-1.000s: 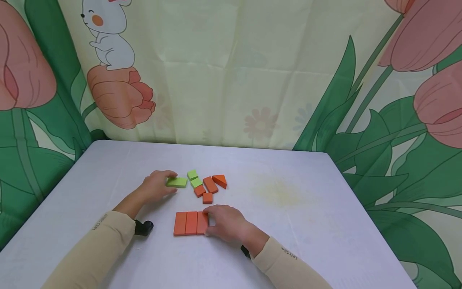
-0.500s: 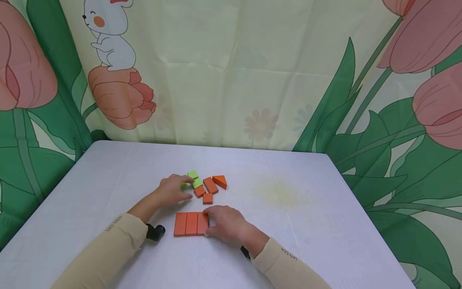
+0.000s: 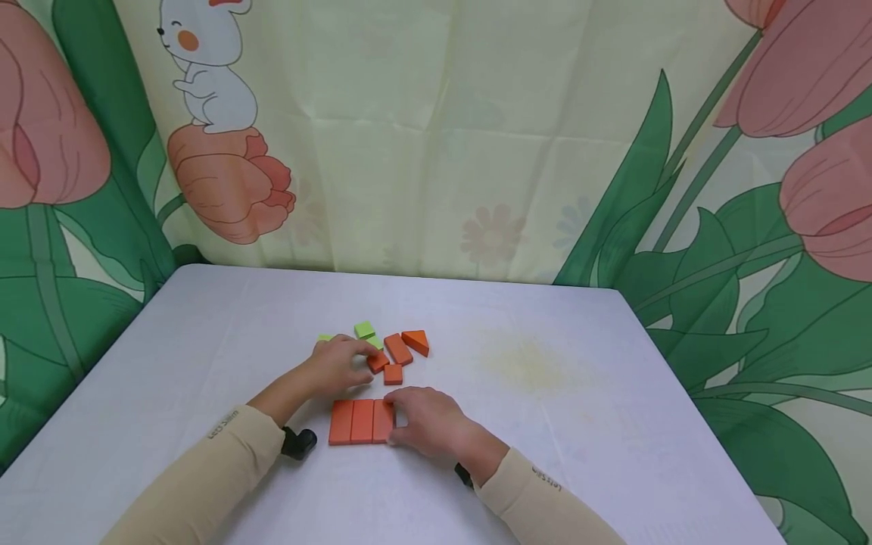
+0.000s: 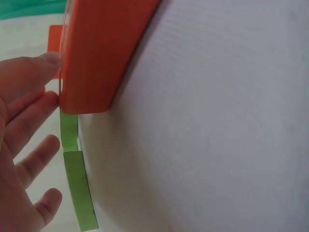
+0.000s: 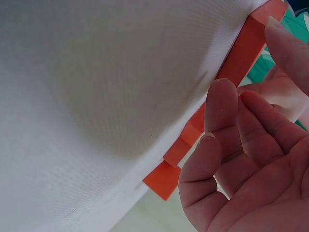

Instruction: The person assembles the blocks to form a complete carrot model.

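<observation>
White worktop [image 3: 545,424]: sm. orange block [image 3: 378,363] just R of L hand [image 3: 334,365] (nearer; fingers parted); R hand [image 3: 429,418] pinches end tile [image 3: 382,421], long axis fore-aft.

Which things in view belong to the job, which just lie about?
Likely in the job:
row of three orange rectangular blocks (right hand on it)
small orange square block (left hand at it)

Seemingly idle:
second square block
loose orange rectangular block
orange triangular block
green blocks
</observation>
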`<state>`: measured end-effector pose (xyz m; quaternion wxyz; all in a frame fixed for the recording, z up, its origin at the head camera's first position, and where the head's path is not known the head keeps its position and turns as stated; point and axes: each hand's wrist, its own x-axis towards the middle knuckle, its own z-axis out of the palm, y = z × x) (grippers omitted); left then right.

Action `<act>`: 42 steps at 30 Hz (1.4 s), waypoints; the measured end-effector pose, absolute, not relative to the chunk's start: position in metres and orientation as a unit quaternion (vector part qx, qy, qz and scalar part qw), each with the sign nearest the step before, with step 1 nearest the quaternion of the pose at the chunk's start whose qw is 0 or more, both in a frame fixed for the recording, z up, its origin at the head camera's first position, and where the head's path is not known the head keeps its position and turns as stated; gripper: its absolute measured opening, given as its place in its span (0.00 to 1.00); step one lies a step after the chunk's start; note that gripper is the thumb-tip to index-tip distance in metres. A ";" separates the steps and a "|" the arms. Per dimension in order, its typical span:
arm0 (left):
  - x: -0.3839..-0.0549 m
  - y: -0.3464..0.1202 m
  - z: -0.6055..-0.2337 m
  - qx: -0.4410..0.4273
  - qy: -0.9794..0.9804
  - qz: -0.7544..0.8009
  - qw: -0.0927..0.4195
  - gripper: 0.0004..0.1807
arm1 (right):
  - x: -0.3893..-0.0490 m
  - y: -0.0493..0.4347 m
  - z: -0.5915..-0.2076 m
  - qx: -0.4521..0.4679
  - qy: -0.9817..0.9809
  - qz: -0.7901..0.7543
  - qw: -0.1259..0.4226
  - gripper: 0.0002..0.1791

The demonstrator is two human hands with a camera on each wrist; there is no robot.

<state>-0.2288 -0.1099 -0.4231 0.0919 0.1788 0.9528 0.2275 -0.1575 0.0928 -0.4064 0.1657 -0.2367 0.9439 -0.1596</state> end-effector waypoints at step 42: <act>-0.228 -0.114 -0.421 0.145 0.955 0.241 0.095 0.13 | -0.158 0.092 -0.407 -0.236 0.945 -0.158 0.165 0.31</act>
